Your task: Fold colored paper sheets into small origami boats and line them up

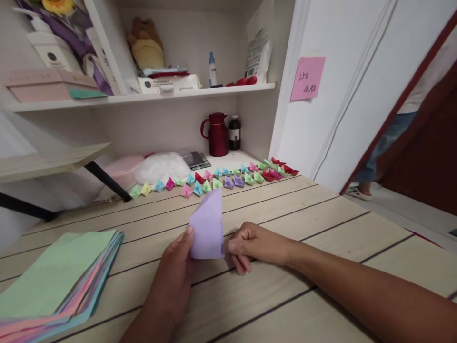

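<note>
A folded sheet of purple paper (207, 228) is raised above the table, its top slanting up to a point at the right. My left hand (178, 271) grips its lower left edge, thumb on the near face and the other fingers hidden behind. Just right of the paper's lower right corner is my right hand (252, 245), fingers curled and thumb against the index finger. A narrow gap seems to part it from the paper, and nothing shows in it. Small folded paper boats in many colours, among them a purple boat (229, 182), stand in rows behind.
At the left lies a stack of coloured paper (60, 271), green on top. A small raised shelf (53, 159) on black legs stands behind it. Farther back are a red jug (217, 136), a dark bottle (234, 132) and a white plastic bag (162, 167). A person (387, 138) stands beyond the doorway.
</note>
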`<action>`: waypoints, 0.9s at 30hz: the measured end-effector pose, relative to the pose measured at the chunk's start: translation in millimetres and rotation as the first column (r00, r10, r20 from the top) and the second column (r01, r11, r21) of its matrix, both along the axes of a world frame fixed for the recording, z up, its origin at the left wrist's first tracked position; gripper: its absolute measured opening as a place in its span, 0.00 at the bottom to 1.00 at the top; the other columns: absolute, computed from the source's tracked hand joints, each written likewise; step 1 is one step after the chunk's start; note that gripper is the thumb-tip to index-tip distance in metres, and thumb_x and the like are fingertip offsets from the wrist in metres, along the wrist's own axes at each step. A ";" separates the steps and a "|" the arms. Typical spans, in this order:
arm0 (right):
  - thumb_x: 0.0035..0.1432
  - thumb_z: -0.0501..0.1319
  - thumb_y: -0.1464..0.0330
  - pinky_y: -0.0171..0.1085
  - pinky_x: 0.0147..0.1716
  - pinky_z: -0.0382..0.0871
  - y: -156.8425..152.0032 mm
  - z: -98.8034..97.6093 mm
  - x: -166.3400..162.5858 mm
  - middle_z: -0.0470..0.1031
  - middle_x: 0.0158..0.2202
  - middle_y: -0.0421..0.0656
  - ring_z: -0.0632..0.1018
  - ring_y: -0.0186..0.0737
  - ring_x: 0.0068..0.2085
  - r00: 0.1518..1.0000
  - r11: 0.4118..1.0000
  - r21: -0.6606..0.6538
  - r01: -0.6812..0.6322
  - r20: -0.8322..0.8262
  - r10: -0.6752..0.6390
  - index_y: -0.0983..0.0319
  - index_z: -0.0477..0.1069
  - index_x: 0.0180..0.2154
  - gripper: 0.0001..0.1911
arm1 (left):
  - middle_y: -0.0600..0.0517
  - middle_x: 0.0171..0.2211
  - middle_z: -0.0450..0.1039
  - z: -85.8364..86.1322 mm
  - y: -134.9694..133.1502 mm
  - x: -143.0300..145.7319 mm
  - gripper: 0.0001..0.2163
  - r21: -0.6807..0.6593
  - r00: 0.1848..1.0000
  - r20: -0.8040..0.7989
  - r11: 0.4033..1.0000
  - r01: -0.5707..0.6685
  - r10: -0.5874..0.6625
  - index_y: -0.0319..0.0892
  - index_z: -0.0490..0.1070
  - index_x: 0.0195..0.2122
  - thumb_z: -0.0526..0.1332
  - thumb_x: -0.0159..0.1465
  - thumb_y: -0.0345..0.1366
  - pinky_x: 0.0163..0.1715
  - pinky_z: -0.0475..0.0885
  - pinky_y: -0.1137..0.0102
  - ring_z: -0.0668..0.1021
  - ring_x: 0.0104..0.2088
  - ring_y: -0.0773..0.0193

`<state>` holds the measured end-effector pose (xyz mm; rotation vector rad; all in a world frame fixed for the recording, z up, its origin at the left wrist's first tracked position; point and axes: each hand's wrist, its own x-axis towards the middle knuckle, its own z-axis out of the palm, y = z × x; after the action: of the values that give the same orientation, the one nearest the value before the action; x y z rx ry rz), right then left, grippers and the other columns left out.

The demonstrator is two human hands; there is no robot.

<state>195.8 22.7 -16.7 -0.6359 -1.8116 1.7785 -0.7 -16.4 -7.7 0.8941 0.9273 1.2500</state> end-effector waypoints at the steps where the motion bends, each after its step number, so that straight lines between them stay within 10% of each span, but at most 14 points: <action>1: 0.61 0.58 0.54 0.37 0.37 0.68 -0.7 0.7 0.1 0.73 0.21 0.42 0.76 0.35 0.28 1.000 1.000 0.010 -0.005 0.000 0.005 0.65 0.70 0.17 0.27 | 0.47 0.35 0.80 -0.4 -0.3 0.3 0.21 0.005 1.000 0.020 1.000 0.003 -0.003 0.36 0.77 0.45 0.66 0.57 0.46 0.39 0.69 0.66 0.78 0.35 0.57; 6: 0.51 0.69 0.60 0.37 0.39 0.69 3.0 -4.5 -4.3 0.77 0.29 0.41 0.77 0.36 0.33 0.986 0.993 -0.075 0.096 -0.130 -0.105 0.64 0.72 0.33 0.15 | 0.46 0.36 0.80 -1.4 -1.6 -0.1 0.18 -0.027 0.999 0.045 0.999 0.031 -0.029 0.35 0.77 0.43 0.65 0.59 0.44 0.39 0.70 0.66 0.77 0.36 0.58; 27: 0.51 0.69 0.65 0.41 0.48 0.67 5.1 -9.7 -7.4 0.78 0.36 0.42 0.78 0.38 0.38 0.965 0.990 -0.107 0.091 -0.238 -0.115 0.63 0.74 0.41 0.15 | 0.47 0.40 0.79 -0.1 -3.2 2.7 0.19 -0.092 0.991 -0.111 0.994 0.064 -0.074 0.38 0.76 0.48 0.63 0.59 0.43 0.43 0.69 0.66 0.76 0.41 0.57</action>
<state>188.4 27.7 -26.4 -0.5126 -1.5110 1.7953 2.0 -19.6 -7.8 0.9279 1.0258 1.0991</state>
